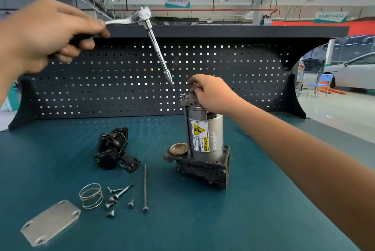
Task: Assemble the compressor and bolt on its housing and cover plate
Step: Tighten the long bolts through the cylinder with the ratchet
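Your left hand [44, 35] is raised above the counter [263, 200], gripping the handle of a ratchet [150, 31]. Its long extension slants down, and the tip hangs just above the compressor [205, 135]. The compressor stands upright near the middle of the counter, and the fingers of your right hand [209, 92] are curled over its top cap. To its left lie the black housing [113, 149], a long bolt [145, 187], loose screws [117, 198], a spring [91, 196] and the cover plate [50, 223].
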The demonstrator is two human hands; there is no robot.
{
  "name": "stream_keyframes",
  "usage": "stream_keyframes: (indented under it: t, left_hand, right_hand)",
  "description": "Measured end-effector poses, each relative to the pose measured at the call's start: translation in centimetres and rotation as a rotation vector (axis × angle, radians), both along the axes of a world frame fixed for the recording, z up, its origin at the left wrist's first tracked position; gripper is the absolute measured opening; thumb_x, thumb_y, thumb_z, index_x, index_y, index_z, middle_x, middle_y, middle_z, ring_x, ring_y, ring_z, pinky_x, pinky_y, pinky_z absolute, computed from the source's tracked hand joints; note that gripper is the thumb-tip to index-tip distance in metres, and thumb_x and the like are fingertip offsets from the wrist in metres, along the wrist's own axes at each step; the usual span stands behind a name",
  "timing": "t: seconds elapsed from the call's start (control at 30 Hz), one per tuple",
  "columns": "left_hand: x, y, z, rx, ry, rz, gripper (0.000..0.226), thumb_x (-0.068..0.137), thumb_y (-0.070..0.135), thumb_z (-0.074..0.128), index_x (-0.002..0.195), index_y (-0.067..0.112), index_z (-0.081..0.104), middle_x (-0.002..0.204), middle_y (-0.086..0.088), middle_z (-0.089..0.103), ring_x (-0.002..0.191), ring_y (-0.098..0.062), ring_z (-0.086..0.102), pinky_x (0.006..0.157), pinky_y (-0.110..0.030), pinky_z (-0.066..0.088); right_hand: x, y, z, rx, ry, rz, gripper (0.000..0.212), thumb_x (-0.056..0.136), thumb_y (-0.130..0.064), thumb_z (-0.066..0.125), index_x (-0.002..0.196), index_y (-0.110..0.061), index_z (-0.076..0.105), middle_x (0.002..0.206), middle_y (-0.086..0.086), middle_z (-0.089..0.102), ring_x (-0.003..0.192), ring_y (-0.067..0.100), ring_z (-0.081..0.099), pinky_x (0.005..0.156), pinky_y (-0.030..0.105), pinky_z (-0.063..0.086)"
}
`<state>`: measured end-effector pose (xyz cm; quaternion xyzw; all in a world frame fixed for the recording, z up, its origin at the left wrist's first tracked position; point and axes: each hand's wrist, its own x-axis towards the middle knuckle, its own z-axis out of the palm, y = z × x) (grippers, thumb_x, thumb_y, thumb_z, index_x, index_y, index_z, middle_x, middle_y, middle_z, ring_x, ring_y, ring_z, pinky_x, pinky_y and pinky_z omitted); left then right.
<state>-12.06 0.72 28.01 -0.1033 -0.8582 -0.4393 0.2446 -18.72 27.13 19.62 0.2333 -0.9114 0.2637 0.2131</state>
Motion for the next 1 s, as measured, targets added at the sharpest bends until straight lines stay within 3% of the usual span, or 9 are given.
stream_keyframes:
  t: [0.13, 0.23, 0.37, 0.47, 0.6, 0.73, 0.87, 0.93, 1.0]
  left_hand:
    - [0.5, -0.1, -1.8, 0.016, -0.049, -0.117, 0.082, 0.029, 0.077, 0.076, 0.088, 0.02, 0.072, 0.045, 0.007, 0.047, 0.026, -0.004, 0.028, 0.033, -0.011, 0.026]
    - [0.4, -0.2, -2.7, 0.007, -0.065, -0.119, 0.089, 0.015, 0.079, 0.074, 0.083, 0.02, 0.073, 0.042, 0.006, 0.046, 0.026, -0.004, 0.027, 0.033, -0.01, 0.025]
    - [0.3, -0.1, -3.8, -0.002, -0.032, -0.093, 0.083, 0.016, 0.076, 0.076, 0.078, 0.021, 0.074, 0.042, 0.005, 0.047, 0.028, -0.004, 0.027, 0.033, -0.011, 0.023]
    - [0.3, 0.0, -4.3, -0.002, -0.058, -0.081, 0.071, 0.027, 0.065, 0.079, 0.08, 0.019, 0.074, 0.042, 0.005, 0.047, 0.03, -0.004, 0.027, 0.032, -0.011, 0.022]
    - [0.1, -0.1, -4.9, 0.003, -0.028, -0.096, 0.087, 0.011, 0.081, 0.071, 0.077, 0.025, 0.075, 0.043, 0.005, 0.049, 0.029, -0.004, 0.028, 0.032, -0.011, 0.022]
    - [-0.2, -0.5, -5.1, 0.012, -0.05, -0.1, 0.087, 0.014, 0.08, 0.072, 0.079, 0.023, 0.075, 0.043, 0.005, 0.048, 0.03, -0.005, 0.028, 0.033, -0.011, 0.023]
    - [-0.2, -0.3, -5.4, 0.028, -0.026, -0.091, 0.081, 0.018, 0.079, 0.073, 0.078, 0.023, 0.075, 0.043, 0.006, 0.049, 0.029, -0.004, 0.029, 0.032, -0.011, 0.023]
    - [-0.4, 0.0, -5.7, 0.03, -0.022, -0.071, 0.06, 0.043, 0.069, 0.074, 0.077, 0.019, 0.074, 0.043, 0.007, 0.049, 0.029, -0.003, 0.028, 0.032, -0.011, 0.022]
    - [-0.8, -0.3, -5.7, 0.063, -0.02, -0.04, 0.03, 0.073, 0.044, 0.069, 0.078, 0.015, 0.073, 0.042, 0.008, 0.048, 0.029, -0.003, 0.027, 0.032, -0.01, 0.022]
  right_hand:
    - [0.4, 0.6, 0.4, 0.148, -0.02, 0.039, 0.046, 0.094, 0.003, 0.029, 0.129, -0.014, 0.054, 0.13, 0.003, 0.056, 0.116, 0.02, 0.05, 0.078, 0.014, 0.033]
    - [0.6, 0.7, 1.4, 0.263, -0.043, 0.03, 0.047, 0.092, 0.003, 0.033, 0.123, -0.017, 0.062, 0.124, 0.0, 0.061, 0.105, 0.018, 0.052, 0.077, 0.014, 0.037]
    - [0.2, 0.1, 2.8, 0.347, -0.043, -0.006, 0.036, 0.091, -0.001, 0.042, 0.111, -0.013, 0.069, 0.113, 0.003, 0.066, 0.094, 0.017, 0.055, 0.079, 0.022, 0.042]
    - [-0.9, -1.0, 2.8, 0.356, 0.026, -0.083, 0.022, 0.094, -0.02, 0.052, 0.103, -0.009, 0.068, 0.098, 0.008, 0.066, 0.098, 0.026, 0.058, 0.075, 0.028, 0.04]
    - [-2.5, -1.9, 1.9, 0.283, 0.072, -0.185, 0.029, 0.092, -0.03, 0.057, 0.102, -0.005, 0.066, 0.103, 0.012, 0.066, 0.096, 0.03, 0.058, 0.08, 0.034, 0.043]
    - [-3.0, -1.8, 1.3, 0.167, -0.005, -0.125, 0.031, 0.094, -0.025, 0.053, 0.078, 0.0, 0.057, 0.071, 0.009, 0.054, 0.073, 0.024, 0.048, 0.065, 0.029, 0.04]
    - [-2.8, -1.7, 0.8, 0.16, -0.032, -0.122, 0.034, 0.099, -0.022, 0.039, 0.067, -0.008, 0.038, 0.069, 0.003, 0.045, 0.073, 0.024, 0.044, 0.065, 0.029, 0.034]
    - [-2.6, -1.7, 0.7, 0.147, -0.032, -0.113, 0.026, 0.1, -0.022, 0.034, 0.082, -0.007, 0.044, 0.081, 0.004, 0.052, 0.08, 0.025, 0.048, 0.07, 0.032, 0.038]
    - [-2.6, -1.6, 0.6, 0.092, -0.031, -0.076, 0.022, 0.1, -0.021, 0.03, 0.11, -0.009, 0.046, 0.1, 0.009, 0.06, 0.09, 0.029, 0.056, 0.08, 0.039, 0.047]
